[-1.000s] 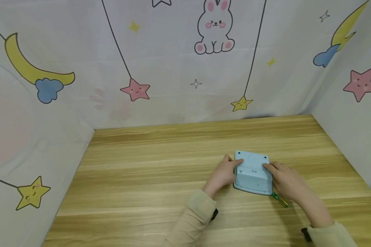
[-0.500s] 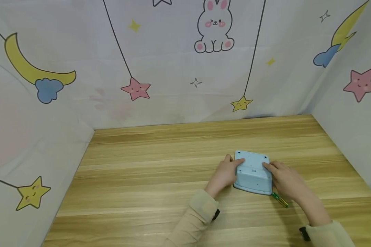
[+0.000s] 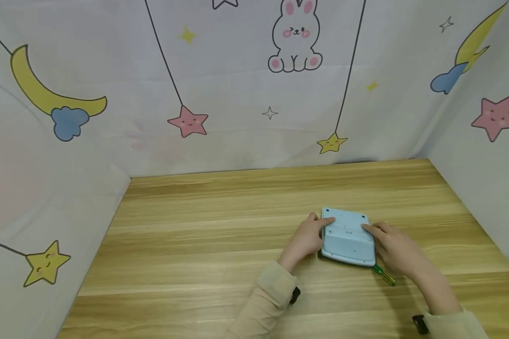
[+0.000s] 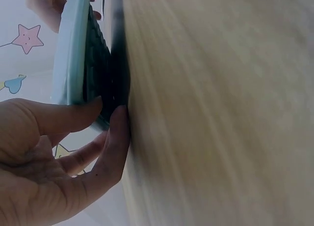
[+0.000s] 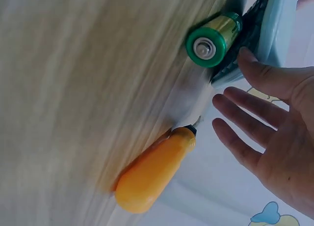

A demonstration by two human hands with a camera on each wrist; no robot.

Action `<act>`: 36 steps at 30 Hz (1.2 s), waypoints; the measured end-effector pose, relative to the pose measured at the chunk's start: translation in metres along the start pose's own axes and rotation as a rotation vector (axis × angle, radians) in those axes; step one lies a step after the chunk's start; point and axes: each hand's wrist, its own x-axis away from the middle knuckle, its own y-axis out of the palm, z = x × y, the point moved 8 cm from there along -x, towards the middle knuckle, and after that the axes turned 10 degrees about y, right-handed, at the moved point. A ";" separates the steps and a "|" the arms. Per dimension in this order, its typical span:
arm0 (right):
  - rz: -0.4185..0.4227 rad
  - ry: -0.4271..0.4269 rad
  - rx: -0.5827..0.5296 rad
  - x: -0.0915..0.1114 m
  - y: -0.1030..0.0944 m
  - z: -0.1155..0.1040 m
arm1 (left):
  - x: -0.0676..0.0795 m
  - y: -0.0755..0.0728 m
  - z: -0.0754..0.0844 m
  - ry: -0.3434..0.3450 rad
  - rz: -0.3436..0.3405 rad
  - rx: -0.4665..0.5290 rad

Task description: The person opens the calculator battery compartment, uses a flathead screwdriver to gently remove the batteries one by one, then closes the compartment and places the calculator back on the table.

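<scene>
A light blue calculator [image 3: 348, 247] lies face down with its back upward, its near edge a little off the table. My left hand [image 3: 307, 238] grips its left edge, index finger on the back. In the left wrist view, the thumb [image 4: 78, 117] touches the edge by the dark key side. Across from it, my right hand [image 3: 394, 247] holds the right edge, index finger on the back and thumb [image 5: 267, 78] at the key side. A green and gold battery [image 5: 211, 44] lies beside the calculator's near right corner, also visible in the head view [image 3: 384, 275].
An orange-handled tool [image 5: 154, 172] with a thin bent metal tip lies on the table near my right hand; the head view hides it. The wooden table [image 3: 203, 245] is bordered by white printed cloth [image 3: 237, 94] at the back and both sides.
The calculator's near edge has risen slightly and shifted a little right, showing a dark gap under its near left corner. Both hands keep their hold. The battery stays in place.
</scene>
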 end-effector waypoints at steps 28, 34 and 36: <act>0.116 -0.025 -0.140 0.013 -0.010 -0.005 | 0.009 -0.018 -0.001 0.075 0.051 0.021; 0.135 -0.034 -0.136 0.014 -0.012 -0.008 | 0.009 -0.022 -0.001 0.066 0.065 0.023; 0.138 -0.034 -0.141 0.014 -0.012 -0.009 | 0.009 -0.023 -0.002 0.066 0.075 0.023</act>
